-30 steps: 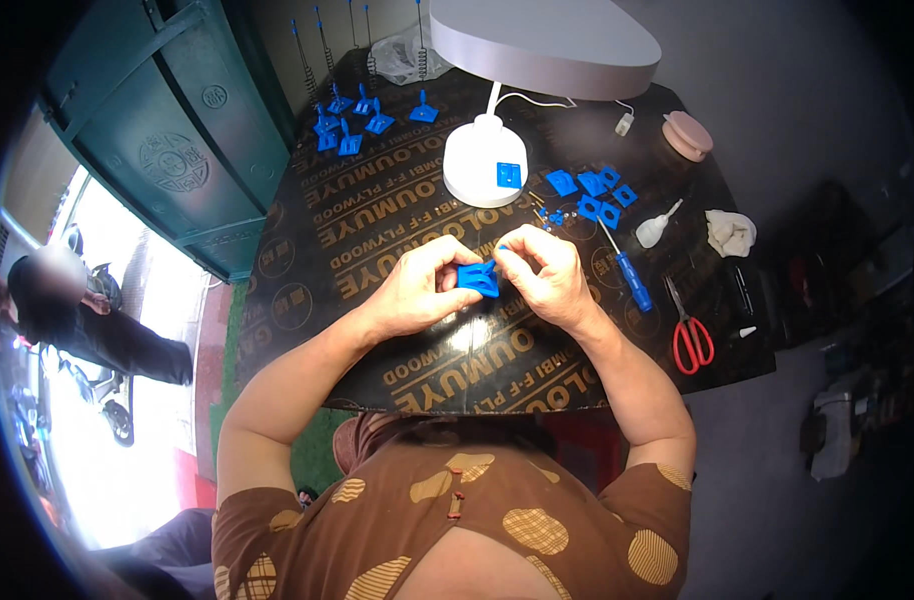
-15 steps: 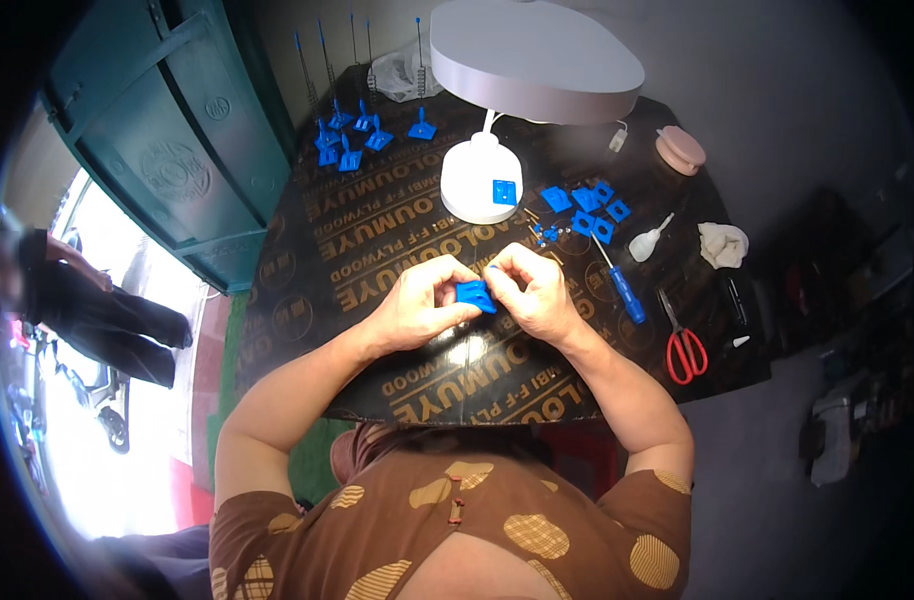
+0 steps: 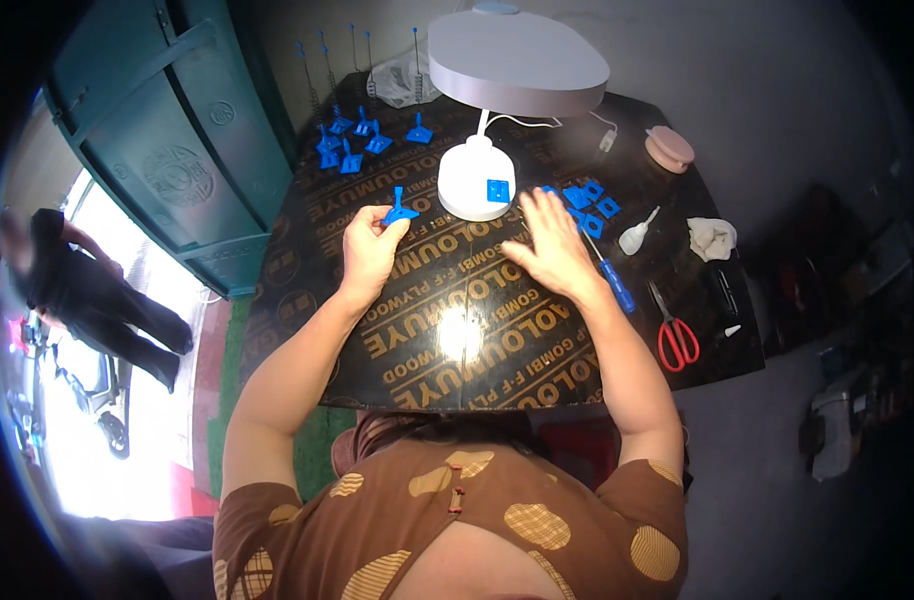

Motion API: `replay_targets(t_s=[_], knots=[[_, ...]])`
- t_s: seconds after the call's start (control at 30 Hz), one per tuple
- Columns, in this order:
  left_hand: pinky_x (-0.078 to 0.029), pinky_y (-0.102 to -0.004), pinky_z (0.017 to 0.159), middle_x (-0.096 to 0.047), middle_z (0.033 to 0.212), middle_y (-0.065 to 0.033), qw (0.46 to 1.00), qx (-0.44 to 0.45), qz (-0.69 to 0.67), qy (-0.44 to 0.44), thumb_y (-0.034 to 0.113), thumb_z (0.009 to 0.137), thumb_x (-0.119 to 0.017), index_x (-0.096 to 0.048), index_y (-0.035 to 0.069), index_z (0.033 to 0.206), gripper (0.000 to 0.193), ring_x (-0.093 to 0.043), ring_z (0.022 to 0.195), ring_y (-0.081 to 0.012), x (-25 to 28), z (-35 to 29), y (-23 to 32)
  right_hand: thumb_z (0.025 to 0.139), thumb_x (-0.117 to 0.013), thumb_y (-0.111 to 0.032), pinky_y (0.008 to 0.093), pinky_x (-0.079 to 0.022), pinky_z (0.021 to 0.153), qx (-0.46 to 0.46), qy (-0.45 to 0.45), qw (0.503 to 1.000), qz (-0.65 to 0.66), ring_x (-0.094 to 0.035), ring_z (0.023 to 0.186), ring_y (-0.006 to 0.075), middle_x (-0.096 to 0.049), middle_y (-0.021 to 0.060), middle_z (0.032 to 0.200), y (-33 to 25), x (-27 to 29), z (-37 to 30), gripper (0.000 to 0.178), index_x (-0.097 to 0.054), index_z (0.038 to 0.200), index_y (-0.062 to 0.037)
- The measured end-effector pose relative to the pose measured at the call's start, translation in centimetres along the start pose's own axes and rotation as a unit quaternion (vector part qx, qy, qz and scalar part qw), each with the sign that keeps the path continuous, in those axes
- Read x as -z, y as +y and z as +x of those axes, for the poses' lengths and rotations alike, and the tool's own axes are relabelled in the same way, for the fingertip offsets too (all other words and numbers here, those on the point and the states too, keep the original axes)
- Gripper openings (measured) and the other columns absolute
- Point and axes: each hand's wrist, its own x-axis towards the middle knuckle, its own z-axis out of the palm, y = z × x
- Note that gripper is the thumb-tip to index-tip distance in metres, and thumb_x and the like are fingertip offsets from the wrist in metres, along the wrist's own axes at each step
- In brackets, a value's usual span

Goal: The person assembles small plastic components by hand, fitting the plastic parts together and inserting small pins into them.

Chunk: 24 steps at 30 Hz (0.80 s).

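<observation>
The hands are set well apart. By the left hand (image 3: 372,250), a blue piece (image 3: 401,213) is held, pinched between the thumb and the fingers near its flat base, at the left part of the desk (image 3: 377,372), in front of and to the left of the white lamp base (image 3: 465,190). By the right hand (image 3: 554,248), no object is seen to be gripped; it is opened, its fingers spread close beside the blue plates (image 3: 582,196), and whether anything is touched under the fingertips cannot be told.

For good work, it is judged that the base should be gripped firmly but gently, so that the narrow stem is not bent. The right fingers should be lowered softly, that the loose plates are not pushed, and the screwdriver (image 3: 617,287) beside the right wrist should not be knocked.

The stem of the piece is pointed away from the person, toward the far side of the desk. Its long axis is laid almost straight along this direction; how much it is tilted upward cannot be judged.
</observation>
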Motion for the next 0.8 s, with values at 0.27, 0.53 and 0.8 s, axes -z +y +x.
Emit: replay_targets(t_s=[0.27, 0.53, 0.8], knots=[[-0.047, -0.0206, 0.068, -0.064, 0.087, -0.0018, 1.0, -0.014, 0.009, -0.018, 0.007, 0.087, -0.068, -0.063, -0.005, 0.106, 0.023, -0.055, 0.072, -0.0053, -0.3, -0.9, 0.2, 0.087, -0.061, -0.051, 0.0555, -0.013, 0.116, -0.068, 0.103, 0.992, -0.038, -0.019, 0.143, 0.0453, -0.026, 0.0317, 0.151, -0.8, 0.0, -0.2, 0.082, -0.036, 0.144, 0.0022], [-0.049, -0.0243, 0.084, -0.067, 0.102, -0.0047, 0.962, 0.046, -0.111, -0.244, 0.006, 0.087, -0.069, -0.061, -0.001, 0.114, 0.029, -0.061, 0.092, -0.0085, -1.3, -3.8, 3.2, 0.086, -0.064, -0.004, 0.0367, -0.051, 0.083, 0.132, 0.19, 0.948, 0.22, -0.064, 0.093, 0.0301, -0.066, 0.0154, 0.098, -5.6, 2.2, -1.9, 0.022, -0.065, 0.107, 0.0015], [-0.05, -0.0257, 0.084, -0.063, 0.101, -0.0042, 0.954, -0.009, -0.002, -0.301, 0.002, 0.084, -0.071, -0.06, 0.0, 0.112, 0.031, -0.06, 0.093, -0.0095, -1.6, -4.4, 3.1, 0.092, -0.062, -0.007, 0.0244, -0.05, 0.069, 0.045, 0.052, 0.897, 0.436, -0.061, 0.075, 0.0092, -0.067, 0.0053, 0.087, -6.3, 1.8, -2.5, 0.014, -0.066, 0.103, 0.0009]])
